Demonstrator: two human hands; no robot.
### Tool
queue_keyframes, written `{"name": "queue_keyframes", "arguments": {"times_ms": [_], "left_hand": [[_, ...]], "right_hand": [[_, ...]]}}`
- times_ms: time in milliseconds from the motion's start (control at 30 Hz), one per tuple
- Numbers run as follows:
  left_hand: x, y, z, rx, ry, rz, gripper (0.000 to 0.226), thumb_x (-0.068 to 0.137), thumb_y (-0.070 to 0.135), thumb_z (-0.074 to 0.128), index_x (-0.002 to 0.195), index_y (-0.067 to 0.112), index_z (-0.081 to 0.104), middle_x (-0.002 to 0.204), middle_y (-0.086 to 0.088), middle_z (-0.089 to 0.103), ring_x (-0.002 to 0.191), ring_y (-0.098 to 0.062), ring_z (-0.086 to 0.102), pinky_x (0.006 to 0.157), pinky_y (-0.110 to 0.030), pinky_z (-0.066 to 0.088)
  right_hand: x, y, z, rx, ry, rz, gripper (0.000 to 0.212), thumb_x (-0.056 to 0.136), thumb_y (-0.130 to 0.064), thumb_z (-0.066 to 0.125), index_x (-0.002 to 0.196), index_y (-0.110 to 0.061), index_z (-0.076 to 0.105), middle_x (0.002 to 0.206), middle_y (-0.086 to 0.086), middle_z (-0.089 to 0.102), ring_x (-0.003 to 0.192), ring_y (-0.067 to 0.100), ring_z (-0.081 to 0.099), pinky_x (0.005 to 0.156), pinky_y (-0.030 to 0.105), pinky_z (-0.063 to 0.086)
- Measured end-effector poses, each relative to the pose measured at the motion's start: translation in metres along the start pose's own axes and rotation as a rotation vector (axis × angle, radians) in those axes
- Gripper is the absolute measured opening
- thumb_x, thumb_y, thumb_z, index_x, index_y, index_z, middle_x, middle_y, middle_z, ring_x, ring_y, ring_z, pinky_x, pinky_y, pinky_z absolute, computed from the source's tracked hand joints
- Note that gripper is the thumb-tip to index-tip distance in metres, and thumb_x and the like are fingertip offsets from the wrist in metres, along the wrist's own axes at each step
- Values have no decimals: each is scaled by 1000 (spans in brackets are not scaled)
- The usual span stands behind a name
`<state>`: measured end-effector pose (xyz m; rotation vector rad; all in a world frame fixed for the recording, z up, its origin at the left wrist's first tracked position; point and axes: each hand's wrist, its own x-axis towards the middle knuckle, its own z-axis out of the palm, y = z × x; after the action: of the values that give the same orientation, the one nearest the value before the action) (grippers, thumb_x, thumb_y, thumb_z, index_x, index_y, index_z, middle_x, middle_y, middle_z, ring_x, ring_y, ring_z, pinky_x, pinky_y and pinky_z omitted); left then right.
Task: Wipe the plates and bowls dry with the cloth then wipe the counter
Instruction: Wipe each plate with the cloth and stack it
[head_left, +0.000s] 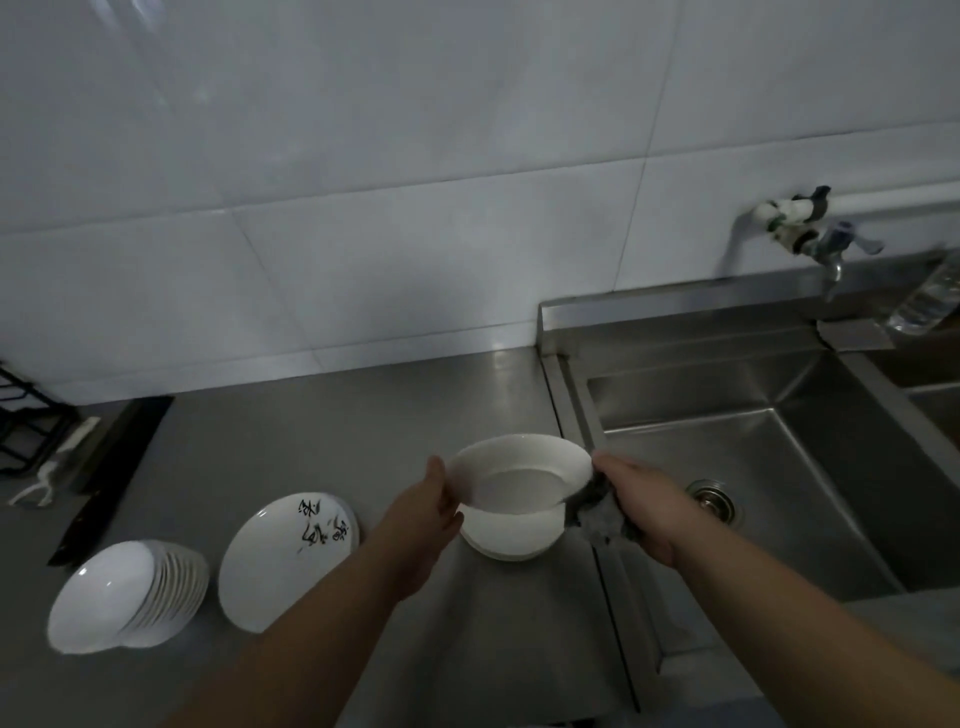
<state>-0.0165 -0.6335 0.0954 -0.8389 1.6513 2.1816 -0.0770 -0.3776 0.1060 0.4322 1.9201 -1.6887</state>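
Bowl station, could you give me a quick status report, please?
Left hand holds bowl. Right hand presses cloth to its rim. Nothing in the way.

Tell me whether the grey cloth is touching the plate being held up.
Touching. The head view shows the grey cloth, gripped in the right hand, pressed against the right rim of the held plate, with no gap between them; the left hand grips the opposite rim.

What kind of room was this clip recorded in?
Most likely a plain working kitchen: a stainless steel sink under a wall tap, a steel counter with stacked white bowls, and a white tiled wall behind.
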Motion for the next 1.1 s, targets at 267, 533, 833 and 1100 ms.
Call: {"name": "queue_keyframes", "arguments": {"times_ms": [267, 533, 833, 1100], "left_hand": [[30, -18, 0, 484, 83, 71, 24, 103, 13, 54, 122, 9, 69, 110, -12, 74, 102, -29, 72, 91, -50, 60], [53, -32, 11, 886, 248, 136, 42, 92, 30, 71, 130, 15, 62, 108, -4, 70, 92, -22, 66, 86, -35, 55], [65, -37, 11, 1084, 255, 121, 54, 90, 37, 70, 137, 14, 55, 127, -11, 55, 114, -26, 58, 99, -34, 47], [65, -39, 8, 1135, 252, 128, 64, 89, 41, 70, 142, 14, 45, 137, -11, 44, 119, -31, 56, 104, -38, 46]], "right_hand": [[45, 22, -5, -218, -20, -107, 25, 91, 2, 65, 102, -19, 71, 98, 11, 74, 70, 20, 65, 59, 34, 57], [71, 31, -5, -592, -54, -280, 37, 93, -8, 63, 124, -27, 60, 113, 1, 66, 95, 17, 63, 66, 15, 44], [92, 35, -1, -899, -132, -412, 47, 96, -23, 64, 141, -26, 50, 127, 11, 61, 110, 25, 58, 92, 32, 48], [90, 35, 2, -956, -104, -443, 47, 97, -32, 65, 142, -29, 52, 127, 8, 61, 113, 24, 59, 97, 35, 49]]}}
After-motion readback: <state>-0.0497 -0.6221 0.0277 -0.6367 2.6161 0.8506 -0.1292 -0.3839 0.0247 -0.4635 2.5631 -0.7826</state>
